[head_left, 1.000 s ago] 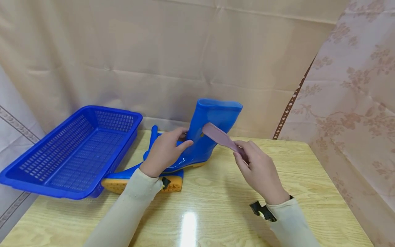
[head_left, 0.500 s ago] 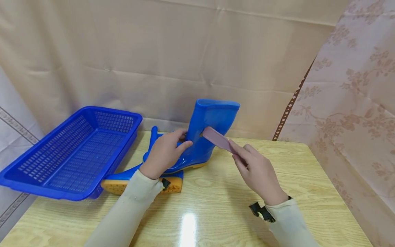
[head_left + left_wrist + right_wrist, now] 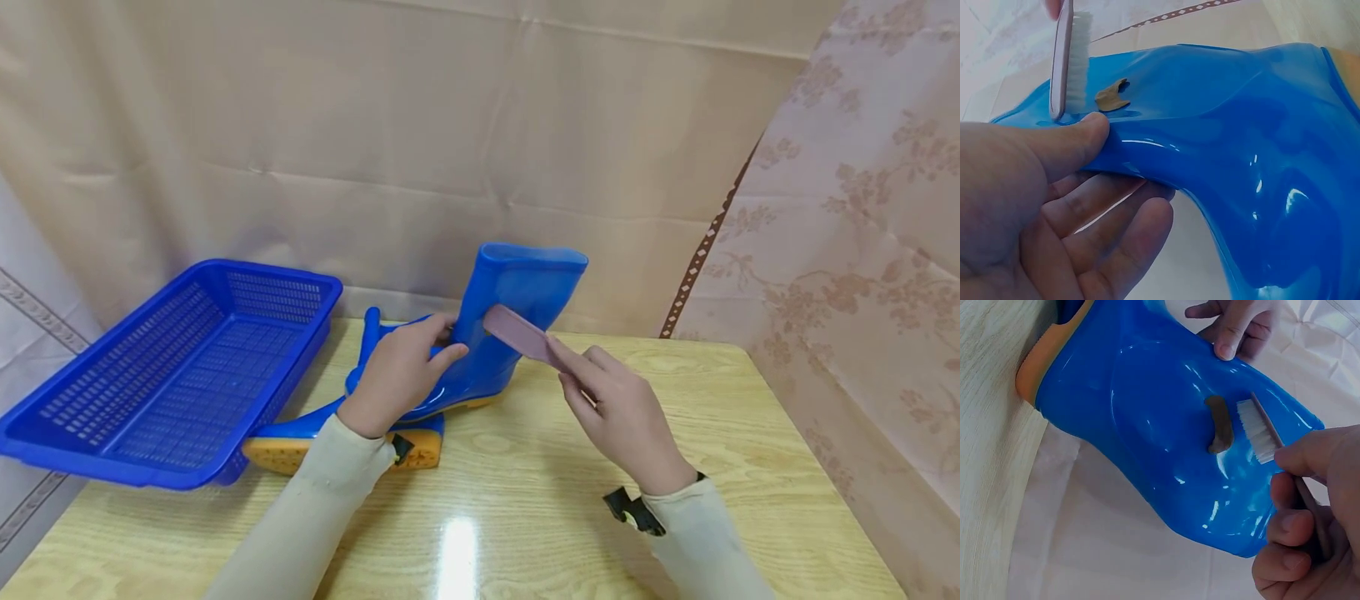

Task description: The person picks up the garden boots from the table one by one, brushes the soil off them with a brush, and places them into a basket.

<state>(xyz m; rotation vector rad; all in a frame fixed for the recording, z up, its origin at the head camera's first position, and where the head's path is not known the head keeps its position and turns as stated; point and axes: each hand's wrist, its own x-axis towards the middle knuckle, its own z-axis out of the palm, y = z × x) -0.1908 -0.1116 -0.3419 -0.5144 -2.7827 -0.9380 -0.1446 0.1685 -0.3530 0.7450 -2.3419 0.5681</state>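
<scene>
A blue rain boot (image 3: pixel 517 287) with a yellow-orange sole stands leaning on the table, its shaft tilted right. My left hand (image 3: pixel 401 367) grips the shaft from the left, thumb on the near face and fingers behind it. My right hand (image 3: pixel 630 417) holds a brush (image 3: pixel 521 335) with a mauve back by its handle. White bristles (image 3: pixel 1079 62) face the shaft, right beside a brown smear (image 3: pixel 1219 424) on the blue surface. Under the left forearm, a second blue boot lies on its side, its orange sole (image 3: pixel 281 454) towards me.
A blue plastic basket (image 3: pixel 300 375) with slotted walls sits at the left, its near right corner by the lying boot's sole. Beige cloth (image 3: pixel 375 167) hangs behind the wooden table (image 3: pixel 540 525), and a floral cloth (image 3: pixel 862 292) hangs at the right.
The brush has shifted a little left and down across the shaft. My right index finger now lies further along its back. The boot's top rocked slightly left, then back; my left hand keeps its grip.
</scene>
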